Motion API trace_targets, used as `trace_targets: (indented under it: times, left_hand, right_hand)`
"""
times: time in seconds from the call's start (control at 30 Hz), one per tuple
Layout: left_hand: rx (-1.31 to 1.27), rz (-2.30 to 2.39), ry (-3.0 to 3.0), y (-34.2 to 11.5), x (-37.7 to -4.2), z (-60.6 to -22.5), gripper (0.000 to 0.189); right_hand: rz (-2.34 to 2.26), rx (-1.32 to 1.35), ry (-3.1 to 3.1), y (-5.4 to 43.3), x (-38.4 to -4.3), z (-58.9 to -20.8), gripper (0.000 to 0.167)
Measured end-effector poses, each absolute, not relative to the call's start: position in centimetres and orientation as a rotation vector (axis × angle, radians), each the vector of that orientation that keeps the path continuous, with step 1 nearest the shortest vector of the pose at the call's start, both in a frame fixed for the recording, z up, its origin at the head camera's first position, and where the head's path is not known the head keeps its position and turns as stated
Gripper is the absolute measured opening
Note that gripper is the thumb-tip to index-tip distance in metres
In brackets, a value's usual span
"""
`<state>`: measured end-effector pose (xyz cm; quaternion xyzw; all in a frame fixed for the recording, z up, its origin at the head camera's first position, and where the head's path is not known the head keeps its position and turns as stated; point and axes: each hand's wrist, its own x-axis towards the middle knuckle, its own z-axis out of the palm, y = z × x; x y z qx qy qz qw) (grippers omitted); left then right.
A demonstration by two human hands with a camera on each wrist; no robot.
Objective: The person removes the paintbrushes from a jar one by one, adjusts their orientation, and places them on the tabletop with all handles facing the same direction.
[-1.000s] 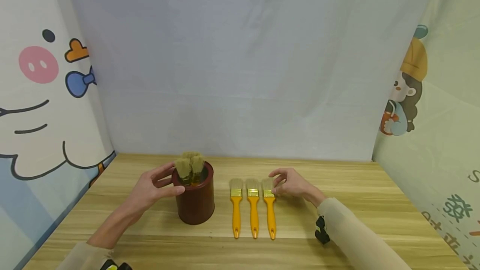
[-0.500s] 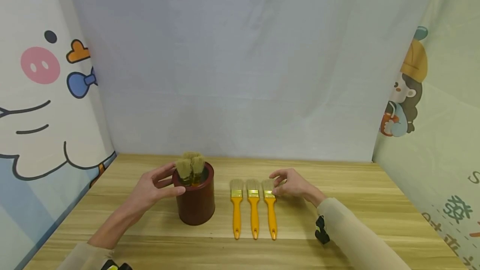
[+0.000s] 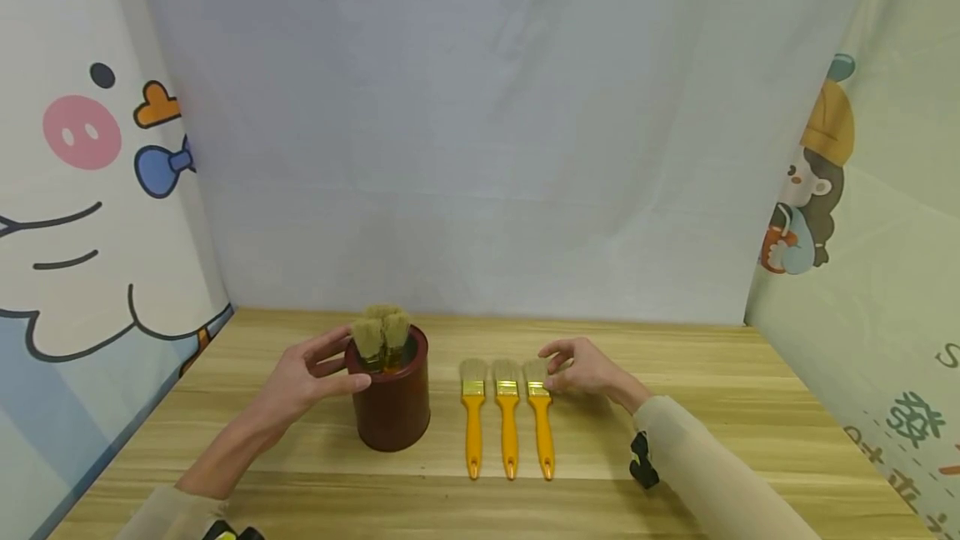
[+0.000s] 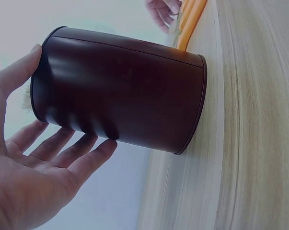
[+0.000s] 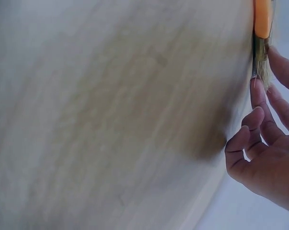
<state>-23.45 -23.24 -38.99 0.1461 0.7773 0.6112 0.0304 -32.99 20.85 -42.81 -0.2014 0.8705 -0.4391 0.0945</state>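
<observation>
A dark reddish-brown cylindrical pot [image 3: 392,411] stands upright on the wooden table, with several bristle-up paintbrushes [image 3: 382,332] in it. My left hand [image 3: 303,377] holds the pot from its left side. In the left wrist view its thumb meets the rim and its fingertips rest against the pot wall [image 4: 125,91]. To the right lie three yellow-handled paintbrushes side by side: a left one [image 3: 472,423], a middle one [image 3: 507,423] and a right one [image 3: 542,423]. My right hand [image 3: 588,369] is at the right brush's bristles, fingers loosely bent, thumb beside the metal band.
The wooden table [image 3: 720,440] reaches back to a pale hanging cloth [image 3: 480,190]. Printed cartoon cloths flank it, one on the left [image 3: 82,215] and one on the right [image 3: 885,215]. Black straps sit on both wrists.
The view shifts very slightly. Both hands, the pot and the three brushes on the table keep their places.
</observation>
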Motion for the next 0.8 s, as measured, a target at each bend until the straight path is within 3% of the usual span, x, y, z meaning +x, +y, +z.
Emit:
trace_targets:
  times: [0.47,0.8]
  left_hand:
    - [0.459,1.891,2.393,-23.2,-23.5,-39.0,0.087]
    - [0.45,1.888,2.391,-23.2,-23.6,-39.0,0.088]
  right_hand:
    - [-1.227,-0.591,2.677,21.0,-32.8,-42.0,0.046]
    - [-1.218,-0.814,2.703,18.9,-32.1,-38.8,0.037]
